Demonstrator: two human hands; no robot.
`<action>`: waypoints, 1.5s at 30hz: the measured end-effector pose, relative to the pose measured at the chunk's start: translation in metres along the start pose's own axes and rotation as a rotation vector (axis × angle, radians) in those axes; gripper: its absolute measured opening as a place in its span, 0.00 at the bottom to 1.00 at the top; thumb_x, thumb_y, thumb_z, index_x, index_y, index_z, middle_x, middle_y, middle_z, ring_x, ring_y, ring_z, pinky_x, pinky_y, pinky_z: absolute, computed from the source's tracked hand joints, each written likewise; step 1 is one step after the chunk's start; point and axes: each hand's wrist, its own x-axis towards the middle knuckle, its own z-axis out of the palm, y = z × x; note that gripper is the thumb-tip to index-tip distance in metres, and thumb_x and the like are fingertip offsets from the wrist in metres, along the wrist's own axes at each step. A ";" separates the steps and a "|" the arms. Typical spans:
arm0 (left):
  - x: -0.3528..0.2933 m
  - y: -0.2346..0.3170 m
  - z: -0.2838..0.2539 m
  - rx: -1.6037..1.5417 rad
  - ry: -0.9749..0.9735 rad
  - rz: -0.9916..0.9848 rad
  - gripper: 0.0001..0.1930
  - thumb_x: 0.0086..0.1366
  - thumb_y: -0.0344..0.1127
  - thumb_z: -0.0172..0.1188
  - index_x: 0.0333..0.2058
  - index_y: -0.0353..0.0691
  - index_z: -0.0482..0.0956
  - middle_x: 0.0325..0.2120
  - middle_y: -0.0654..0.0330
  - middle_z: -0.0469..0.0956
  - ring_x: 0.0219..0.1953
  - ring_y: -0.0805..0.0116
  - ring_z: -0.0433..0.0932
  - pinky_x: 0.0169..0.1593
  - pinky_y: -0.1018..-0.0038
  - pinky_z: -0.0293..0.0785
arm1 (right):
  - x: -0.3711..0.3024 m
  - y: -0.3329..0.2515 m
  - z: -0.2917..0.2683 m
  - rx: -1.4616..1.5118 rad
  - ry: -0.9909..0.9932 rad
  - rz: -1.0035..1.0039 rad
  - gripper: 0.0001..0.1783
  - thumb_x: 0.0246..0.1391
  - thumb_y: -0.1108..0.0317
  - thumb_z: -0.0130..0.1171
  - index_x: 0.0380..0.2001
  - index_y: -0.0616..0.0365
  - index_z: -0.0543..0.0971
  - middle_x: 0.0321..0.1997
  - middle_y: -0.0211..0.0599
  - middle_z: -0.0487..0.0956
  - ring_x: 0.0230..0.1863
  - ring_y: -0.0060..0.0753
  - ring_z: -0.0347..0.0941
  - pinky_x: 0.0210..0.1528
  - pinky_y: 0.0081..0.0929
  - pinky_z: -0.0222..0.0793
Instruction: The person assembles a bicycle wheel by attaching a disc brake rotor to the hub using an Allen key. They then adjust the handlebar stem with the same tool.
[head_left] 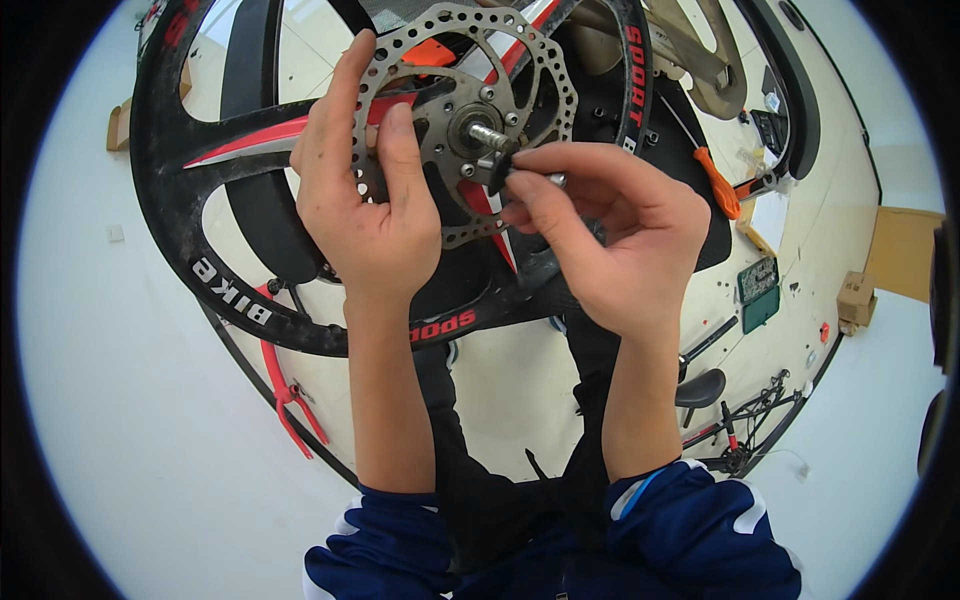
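A steel brake disc [565, 100], ringed with holes, lies against the hub of a black bicycle wheel [165, 215] with red and white spokes. My left hand [365, 190] grips the disc's left edge, thumb on its front face and fingers at the rim. From the hub's middle sticks a threaded axle [489, 137], with several small bolts around it. Between thumb and fingertips, my right hand [610, 225] pinches a small black and silver tool [498, 174] beside the axle, close to a lower bolt [467, 171]. Whether the tool's tip sits in a bolt is hidden.
Right of the wheel lies an orange-handled screwdriver [717, 183]. Beyond it are a green case [760, 295] of small parts and a cardboard box [856, 298]. A red fork [285, 390] stands lower left; a black saddle [702, 388] and a bike frame [745, 430] are lower right.
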 end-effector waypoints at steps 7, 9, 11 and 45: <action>0.002 0.001 0.002 0.000 0.049 -0.024 0.21 0.66 0.25 0.56 0.58 0.37 0.75 0.49 0.58 0.80 0.45 0.68 0.77 0.53 0.74 0.68 | -0.004 -0.001 0.017 -0.075 0.048 -0.121 0.08 0.48 0.81 0.68 0.34 0.66 0.84 0.28 0.37 0.84 0.26 0.24 0.83 0.29 0.15 0.76; 0.002 0.003 -0.001 -0.008 0.043 -0.037 0.22 0.63 0.24 0.57 0.57 0.38 0.76 0.45 0.58 0.83 0.42 0.66 0.76 0.54 0.74 0.63 | -0.002 0.000 0.023 -0.193 0.043 -0.227 0.08 0.48 0.80 0.68 0.34 0.65 0.84 0.28 0.37 0.84 0.26 0.24 0.83 0.28 0.15 0.75; 0.003 0.002 -0.002 0.014 0.029 0.000 0.20 0.67 0.27 0.56 0.58 0.37 0.76 0.50 0.56 0.81 0.47 0.67 0.77 0.55 0.74 0.68 | -0.001 0.007 0.027 -0.285 0.047 -0.302 0.09 0.47 0.79 0.70 0.34 0.63 0.84 0.28 0.37 0.84 0.24 0.25 0.82 0.27 0.16 0.75; 0.004 0.004 -0.008 0.020 0.002 -0.005 0.20 0.68 0.27 0.51 0.59 0.39 0.75 0.51 0.54 0.80 0.51 0.60 0.78 0.57 0.69 0.68 | -0.007 0.014 0.032 -0.418 0.088 -0.265 0.11 0.52 0.73 0.71 0.31 0.64 0.77 0.23 0.33 0.82 0.24 0.21 0.82 0.26 0.16 0.74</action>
